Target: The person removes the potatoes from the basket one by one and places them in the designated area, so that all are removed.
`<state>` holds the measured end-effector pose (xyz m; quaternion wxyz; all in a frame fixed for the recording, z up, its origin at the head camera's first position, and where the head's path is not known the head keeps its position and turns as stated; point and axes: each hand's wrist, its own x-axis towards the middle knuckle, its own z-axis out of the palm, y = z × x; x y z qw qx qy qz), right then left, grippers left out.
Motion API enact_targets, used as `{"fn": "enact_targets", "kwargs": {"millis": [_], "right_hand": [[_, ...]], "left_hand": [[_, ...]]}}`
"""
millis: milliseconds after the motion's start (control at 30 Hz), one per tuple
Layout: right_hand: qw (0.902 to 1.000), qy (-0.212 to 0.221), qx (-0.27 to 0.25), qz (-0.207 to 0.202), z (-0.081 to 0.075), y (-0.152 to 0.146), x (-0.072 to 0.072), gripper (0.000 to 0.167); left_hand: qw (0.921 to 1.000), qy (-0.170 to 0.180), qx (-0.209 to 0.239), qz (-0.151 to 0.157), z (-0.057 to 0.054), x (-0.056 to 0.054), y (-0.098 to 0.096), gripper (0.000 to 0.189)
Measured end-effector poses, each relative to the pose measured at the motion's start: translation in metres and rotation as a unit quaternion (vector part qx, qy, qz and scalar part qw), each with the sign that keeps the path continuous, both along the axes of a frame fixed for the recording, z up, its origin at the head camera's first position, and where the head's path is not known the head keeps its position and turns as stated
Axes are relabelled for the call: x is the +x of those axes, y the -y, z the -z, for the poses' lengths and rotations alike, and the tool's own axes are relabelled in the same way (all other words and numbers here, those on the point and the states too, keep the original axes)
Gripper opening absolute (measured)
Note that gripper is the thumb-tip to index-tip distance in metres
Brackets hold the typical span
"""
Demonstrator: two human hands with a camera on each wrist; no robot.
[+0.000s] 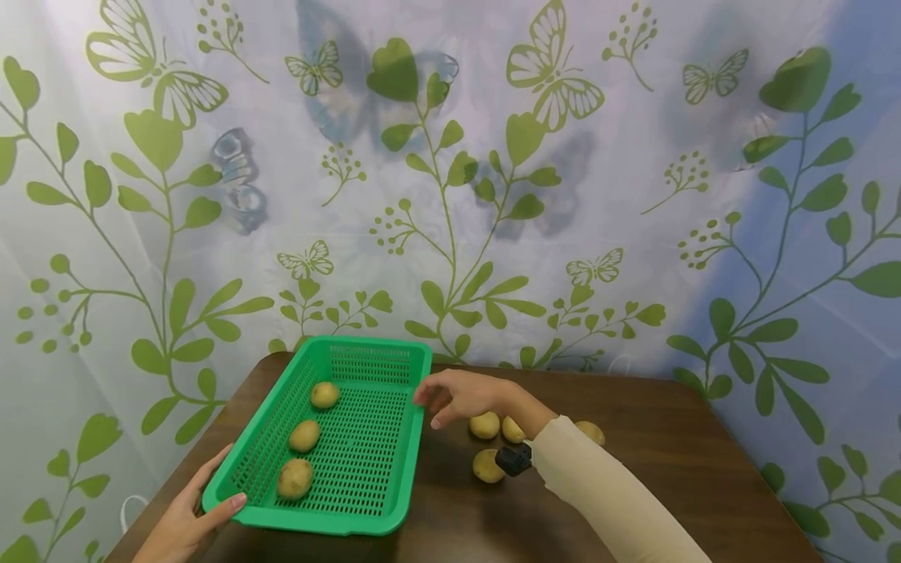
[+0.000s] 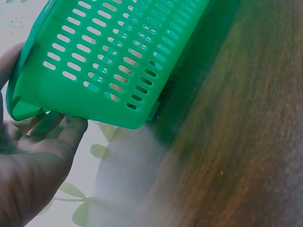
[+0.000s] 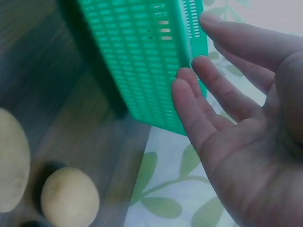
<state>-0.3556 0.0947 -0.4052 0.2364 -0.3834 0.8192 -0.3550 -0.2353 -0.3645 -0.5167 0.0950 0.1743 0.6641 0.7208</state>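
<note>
A green plastic basket (image 1: 355, 438) with slotted walls stands on the brown table. My left hand (image 1: 193, 508) grips its near left corner, thumb over the rim and fingers beneath it, as the left wrist view shows of the hand (image 2: 42, 156). Three potatoes lie inside along the left: a far one (image 1: 324, 395), a middle one (image 1: 304, 436) and a near one (image 1: 295, 478). Beside the right rim is my right hand (image 1: 464, 395), fingers loosely bent and apart; the right wrist view shows nothing in its palm (image 3: 255, 142). Whether its fingertips touch the rim I cannot tell.
Several potatoes lie on the table (image 1: 655, 477) right of the basket, among them a near potato (image 1: 487, 466) and a far potato (image 1: 484, 424); my right forearm partly covers some. A leaf-and-butterfly curtain (image 1: 450, 203) hangs behind the table.
</note>
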Motion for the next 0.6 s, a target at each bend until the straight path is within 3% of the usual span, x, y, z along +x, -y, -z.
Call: {"fn": "enact_targets", "kwargs": {"millis": [167, 433, 600], "right_hand": [[0.9998, 0.007, 0.003, -0.018, -0.007, 0.009, -0.003, 0.042], [0.9996, 0.013, 0.022, -0.014, -0.019, 0.028, -0.007, 0.044], [0.9990, -0.003, 0.035, -0.029, -0.024, 0.046, -0.012, 0.042]], "left_hand": [[1.0000, -0.002, -0.002, -0.004, 0.001, 0.000, 0.000, 0.070], [0.9999, 0.008, 0.007, 0.007, -0.001, 0.000, 0.000, 0.071], [0.9994, 0.003, -0.033, -0.015, -0.003, 0.001, 0.000, 0.074]]}}
